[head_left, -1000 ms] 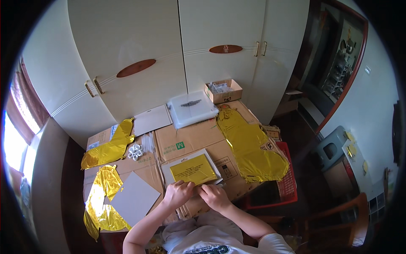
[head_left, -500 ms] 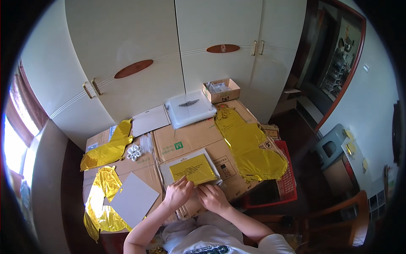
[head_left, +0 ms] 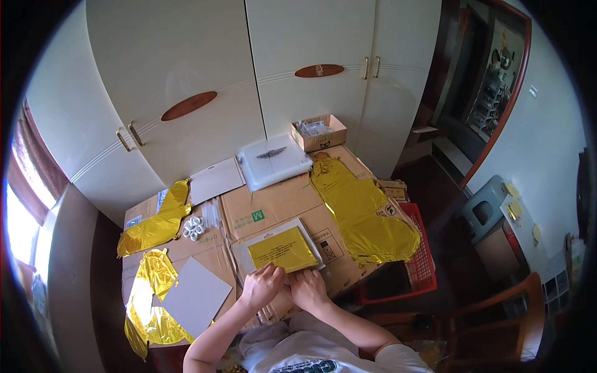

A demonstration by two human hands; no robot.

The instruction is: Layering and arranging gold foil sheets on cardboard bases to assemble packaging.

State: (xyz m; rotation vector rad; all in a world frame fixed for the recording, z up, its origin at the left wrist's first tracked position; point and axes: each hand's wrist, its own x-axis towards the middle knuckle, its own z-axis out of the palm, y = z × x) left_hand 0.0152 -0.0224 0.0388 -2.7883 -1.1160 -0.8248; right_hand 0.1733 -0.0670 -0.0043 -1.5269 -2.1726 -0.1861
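Observation:
A folded gold foil sheet (head_left: 283, 247) with dark print lies on a pale backing card (head_left: 306, 229), apparently inside a clear bag, on the table in front of me. My left hand (head_left: 262, 286) is closed with its fingers curled at the near left edge of this packet. Close beside it, my right hand (head_left: 309, 290) is closed at the near right edge. Both hands seem to pinch the packet's near end, though the fingertips are partly hidden. A loose grey card (head_left: 198, 295) lies left of my left forearm, partly over a crumpled gold foil balloon (head_left: 152, 314).
Flattened cardboard (head_left: 267, 202) covers the table. Gold foil balloons lie at right (head_left: 367, 211) and far left (head_left: 155, 224). White rolls (head_left: 194, 228) sit near clear strips (head_left: 212, 213). Behind are a stack of clear bags (head_left: 273, 165) and a small box (head_left: 319, 133). A red basket (head_left: 424, 248) stands right.
My right hand's fingers have curled in more tightly, and the hand sits slightly closer to the left one. The view has shifted a little; the packet stays in place.

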